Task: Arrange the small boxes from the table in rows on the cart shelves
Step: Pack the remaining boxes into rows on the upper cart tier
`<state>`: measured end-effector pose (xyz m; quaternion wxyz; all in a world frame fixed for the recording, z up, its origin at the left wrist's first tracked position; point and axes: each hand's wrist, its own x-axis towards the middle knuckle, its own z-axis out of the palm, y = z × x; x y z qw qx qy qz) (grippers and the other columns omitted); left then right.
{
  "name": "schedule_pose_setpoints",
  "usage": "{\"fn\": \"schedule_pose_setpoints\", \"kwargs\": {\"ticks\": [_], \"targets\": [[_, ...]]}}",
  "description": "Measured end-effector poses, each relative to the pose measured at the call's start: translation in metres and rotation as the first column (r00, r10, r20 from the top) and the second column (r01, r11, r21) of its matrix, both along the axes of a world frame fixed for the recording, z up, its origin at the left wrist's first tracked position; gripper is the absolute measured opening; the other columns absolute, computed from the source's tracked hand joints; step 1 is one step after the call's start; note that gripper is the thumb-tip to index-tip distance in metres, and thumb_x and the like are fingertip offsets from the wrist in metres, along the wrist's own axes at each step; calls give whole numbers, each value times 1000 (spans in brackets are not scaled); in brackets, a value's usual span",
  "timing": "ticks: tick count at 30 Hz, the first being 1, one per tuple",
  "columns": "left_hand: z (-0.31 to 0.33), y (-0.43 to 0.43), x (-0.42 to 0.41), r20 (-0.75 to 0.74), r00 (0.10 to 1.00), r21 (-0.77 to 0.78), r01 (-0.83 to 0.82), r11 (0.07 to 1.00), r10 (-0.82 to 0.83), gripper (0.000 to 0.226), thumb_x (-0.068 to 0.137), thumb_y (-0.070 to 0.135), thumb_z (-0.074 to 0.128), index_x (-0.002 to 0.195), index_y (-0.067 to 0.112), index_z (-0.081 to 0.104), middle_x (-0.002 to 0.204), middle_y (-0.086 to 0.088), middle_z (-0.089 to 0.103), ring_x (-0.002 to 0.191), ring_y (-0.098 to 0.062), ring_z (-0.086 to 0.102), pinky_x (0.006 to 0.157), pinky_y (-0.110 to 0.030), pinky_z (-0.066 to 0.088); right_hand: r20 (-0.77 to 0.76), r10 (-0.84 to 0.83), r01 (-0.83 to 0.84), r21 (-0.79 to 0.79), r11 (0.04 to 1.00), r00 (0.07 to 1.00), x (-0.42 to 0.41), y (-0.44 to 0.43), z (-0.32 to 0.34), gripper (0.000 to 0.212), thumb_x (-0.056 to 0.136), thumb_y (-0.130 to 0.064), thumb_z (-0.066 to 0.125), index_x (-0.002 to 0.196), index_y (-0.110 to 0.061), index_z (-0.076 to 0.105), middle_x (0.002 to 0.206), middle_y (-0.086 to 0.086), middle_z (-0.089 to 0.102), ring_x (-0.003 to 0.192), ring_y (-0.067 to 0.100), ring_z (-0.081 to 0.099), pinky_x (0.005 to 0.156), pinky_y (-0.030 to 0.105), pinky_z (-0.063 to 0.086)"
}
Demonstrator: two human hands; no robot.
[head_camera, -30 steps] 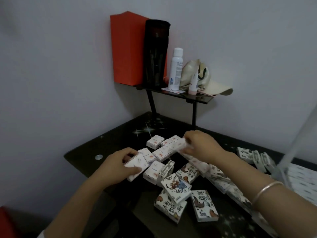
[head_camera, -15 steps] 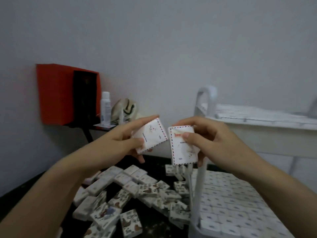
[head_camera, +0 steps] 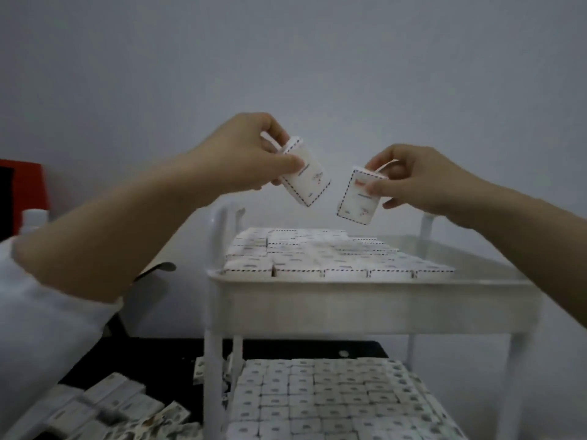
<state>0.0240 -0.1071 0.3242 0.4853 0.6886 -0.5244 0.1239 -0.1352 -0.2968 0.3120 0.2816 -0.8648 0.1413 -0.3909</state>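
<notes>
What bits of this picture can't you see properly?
All in the head view:
Print on the left box in the left hand and the right box in the right hand: blurred, too small to read.
Back rows on the cart's top shelf: hidden by the flat viewing angle.
Red bag: cut off by the left edge.
Loose boxes on the table: blurred, cut off by the bottom edge.

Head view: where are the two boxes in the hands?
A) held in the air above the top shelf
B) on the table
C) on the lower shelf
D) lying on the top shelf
A: the left hand pinches the left box and the right hand pinches the right box, both tilted and clear of the rows on the top shelf.
</notes>
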Motion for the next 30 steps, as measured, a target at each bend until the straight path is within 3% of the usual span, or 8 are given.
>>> {"fn": "schedule_pose_setpoints", "kwargs": {"ticks": [4, 8, 11, 14, 19, 22, 26, 30], "targets": [[25, -60, 2, 104, 994, 162, -49, 986, 32, 14, 85, 25, 69, 99, 23, 64, 86, 2, 72, 73, -5, 68, 48, -16, 52, -202, -186, 153, -165, 974, 962, 29, -51, 4, 20, 83, -17, 74, 95, -25, 60, 103, 3, 68, 76, 19, 63, 76, 36, 54], [38, -108, 6, 223, 972, 239, -127, 963, 73, 17, 86, 21, 68, 102, 22, 63, 92, -1, 71, 73, -8, 66, 54, -21, 57, -326, -321, 214, -324, 922, 889, 52, -78, 5, 24, 83, -16, 73, 103, -23, 61, 114, 1, 62, 85, 19, 61, 82, 35, 54], [40, -139, 11, 298, 948, 256, -193, 947, 113, 18, 87, 19, 68, 105, 21, 65, 95, 0, 70, 71, -9, 66, 53, -21, 58, -415, -238, 171, -194, 966, 878, 59, -90, 1, 25, 83, -10, 73, 103, -20, 63, 108, 5, 62, 88, 24, 68, 83, 38, 58], [36, -165, 15, 398, 904, 259, -274, 926, 156, 27, 88, 20, 66, 115, 18, 62, 106, -1, 67, 70, -16, 68, 54, -22, 56, -447, -123, 110, -55, 992, 886, 59, -97, -8, 25, 83, -5, 73, 102, -18, 64, 100, 5, 61, 79, 19, 66, 76, 30, 59], [25, -200, 24, 506, 845, 245, -332, 911, 172, 32, 88, 25, 66, 117, 20, 53, 115, -2, 62, 97, -22, 61, 74, -32, 52, -460, -62, 98, 55, 994, 886, 58, -101, -18, 26, 84, -3, 71, 107, -13, 63, 101, 10, 64, 78, 18, 65, 80, 32, 59], [20, -211, 32, 508, 844, 218, -318, 923, 171, 25, 87, 26, 67, 109, 21, 54, 113, 0, 63, 101, -21, 56, 74, -29, 45, -473, -58, 98, 59, 993, 879, 58, -101, -22, 24, 85, -3, 70, 106, -11, 61, 106, 14, 64, 82, 20, 66, 80, 33, 59], [10, -221, 36, 447, 892, 282, -215, 935, 70, 27, 85, 28, 71, 107, 22, 58, 108, 4, 61, 97, -16, 54, 73, -26, 43, -535, -46, 87, 52, 995, 844, 61, -98, -28, 13, 91, -6, 63, 100, -15, 65, 97, 3, 63, 74, 10, 62, 57, 18, 54], [-4, -227, 36, 388, 920, 369, -111, 923, -44, 27, 84, 27, 74, 106, 22, 59, 99, 5, 64, 85, -12, 59, 60, -19, 41, -621, -85, 99, -11, 995, 780, 59, -96, -25, 29, 94, -6, 50, 103, -27, 68, 100, -7, 58, 82, 8, 62, 55, 17, 55]]}}
